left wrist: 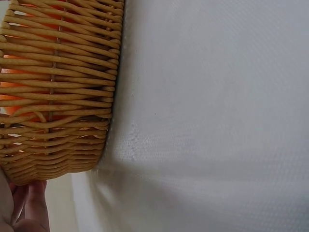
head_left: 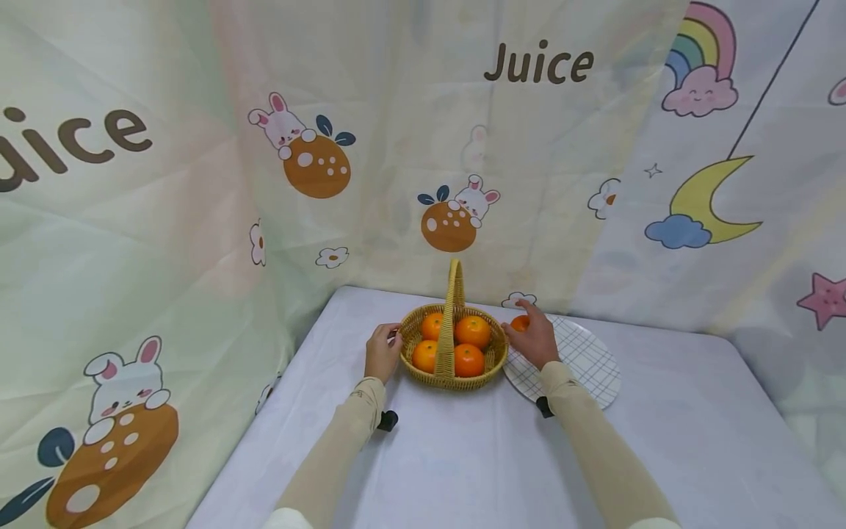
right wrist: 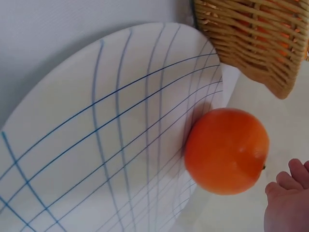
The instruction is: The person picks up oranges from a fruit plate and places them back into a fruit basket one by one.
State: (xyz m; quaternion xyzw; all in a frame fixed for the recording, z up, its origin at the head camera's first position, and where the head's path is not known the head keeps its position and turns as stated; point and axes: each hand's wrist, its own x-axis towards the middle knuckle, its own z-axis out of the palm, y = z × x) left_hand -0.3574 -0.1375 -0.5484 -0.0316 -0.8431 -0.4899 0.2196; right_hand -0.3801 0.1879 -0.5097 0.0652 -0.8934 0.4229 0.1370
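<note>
A yellow wicker basket (head_left: 429, 380) with an upright handle holds several orange tangerines (head_left: 472, 333). My left hand (head_left: 382, 354) grips the basket's left rim with curled fingers; in the left wrist view the fingers (left wrist: 36, 205) are partly hidden beyond the wicker wall (left wrist: 63, 137). To the right, a white plate (head_left: 588, 360) with blue grid lines carries a single tangerine (right wrist: 227, 151). Over that plate my right hand (head_left: 534, 339) reaches with thumb and fingers spread around the fruit. The right wrist view shows a gap between the visible fingers (right wrist: 288, 180) and the tangerine.
A white cloth covers the table (head_left: 456, 463). Printed curtains (head_left: 396, 132) hang close behind it and along both sides. The plate's left edge lies right beside the basket, and the tall handle (head_left: 454, 283) arches over the basket's middle.
</note>
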